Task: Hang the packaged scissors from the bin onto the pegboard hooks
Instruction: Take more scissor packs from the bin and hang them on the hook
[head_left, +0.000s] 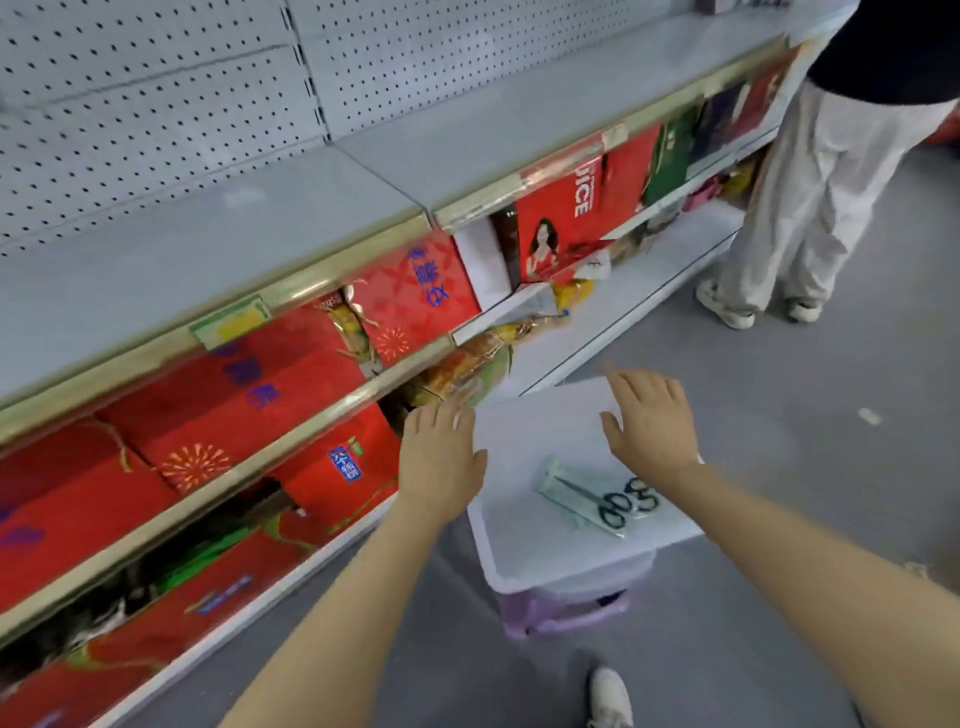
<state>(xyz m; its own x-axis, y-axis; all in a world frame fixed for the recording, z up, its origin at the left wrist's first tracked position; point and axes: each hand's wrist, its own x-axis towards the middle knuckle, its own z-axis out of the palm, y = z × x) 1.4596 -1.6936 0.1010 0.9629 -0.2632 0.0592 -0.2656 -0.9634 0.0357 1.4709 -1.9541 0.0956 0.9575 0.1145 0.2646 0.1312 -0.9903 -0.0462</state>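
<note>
Our hands (545, 441) hover spread and empty; the flat carded black-handled scissors (597, 496) look light, stiff — we'd pinch the card's top edge.

Both arms reach forward — left hand (440, 457) and right hand (652, 415) flat, palms down (fingers spread, holding nothing).
</note>
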